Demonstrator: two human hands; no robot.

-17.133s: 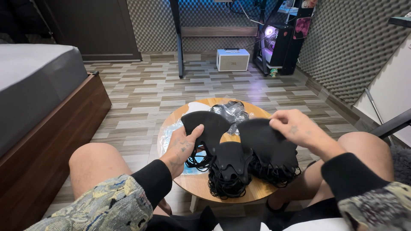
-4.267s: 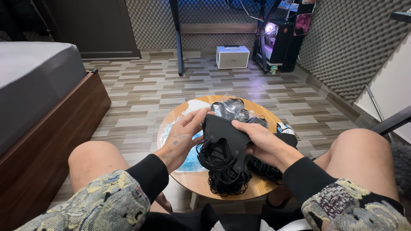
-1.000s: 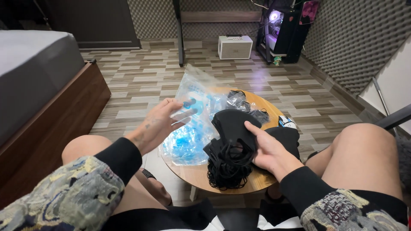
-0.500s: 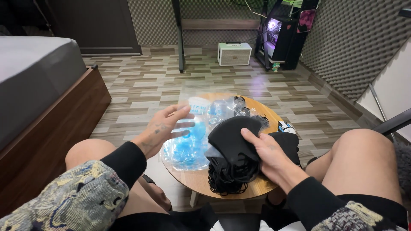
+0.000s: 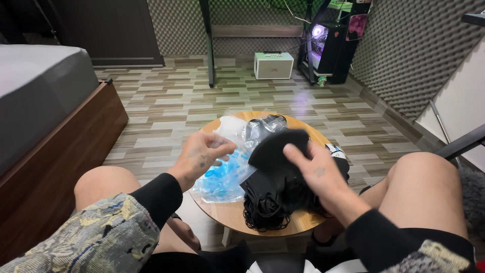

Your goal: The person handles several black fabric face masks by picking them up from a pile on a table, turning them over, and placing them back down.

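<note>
A small round wooden table [image 5: 230,215] stands between my knees. My left hand [image 5: 201,154] grips the edge of a clear plastic bag [image 5: 222,174] with a blue print, which lies over the table's left side. My right hand [image 5: 313,169] holds a stack of black face masks [image 5: 275,146] lifted above the table, tilted toward the bag. Under it a heap of black masks [image 5: 265,207] with tangled ear loops lies on the tabletop. More crumpled clear plastic [image 5: 260,129] sits at the table's far side.
A bed with a wooden frame [image 5: 76,146] runs along the left. A small white speaker box [image 5: 273,64], a lit computer tower [image 5: 323,45] and a desk leg [image 5: 208,45] stand on the tiled floor ahead. A chair arm [image 5: 459,144] is at right.
My left hand has closed on the bag's edge and pulled it nearer. My right hand has raised the black mask stack off the heap toward the bag.
</note>
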